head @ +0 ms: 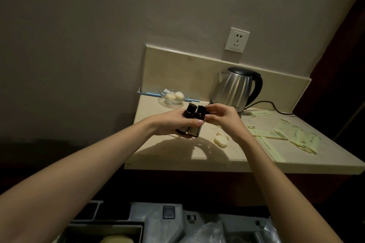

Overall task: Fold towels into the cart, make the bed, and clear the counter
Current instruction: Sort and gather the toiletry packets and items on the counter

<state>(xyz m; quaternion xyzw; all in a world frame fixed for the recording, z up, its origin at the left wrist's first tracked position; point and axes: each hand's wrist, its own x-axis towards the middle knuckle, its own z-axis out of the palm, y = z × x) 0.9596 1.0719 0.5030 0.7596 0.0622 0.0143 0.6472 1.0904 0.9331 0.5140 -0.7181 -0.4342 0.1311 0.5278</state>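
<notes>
Above the beige counter (177, 154) my left hand (169, 122) grips two small dark brown bottles (194, 124) side by side, thumb across their fronts. My right hand (221, 114) pinches the black cap of the right bottle with its fingertips. Round pale soaps (220, 140) lie on the counter just below my hands. Several pale green paper sachets (296, 136) are spread over the right half of the counter.
A steel electric kettle (235, 89) stands at the back with its black cord trailing right. A glass dish (172, 96) holding two soaps sits at the back left. A wall socket (236, 40) is above. The grey cart top (158, 221) lies below the counter edge.
</notes>
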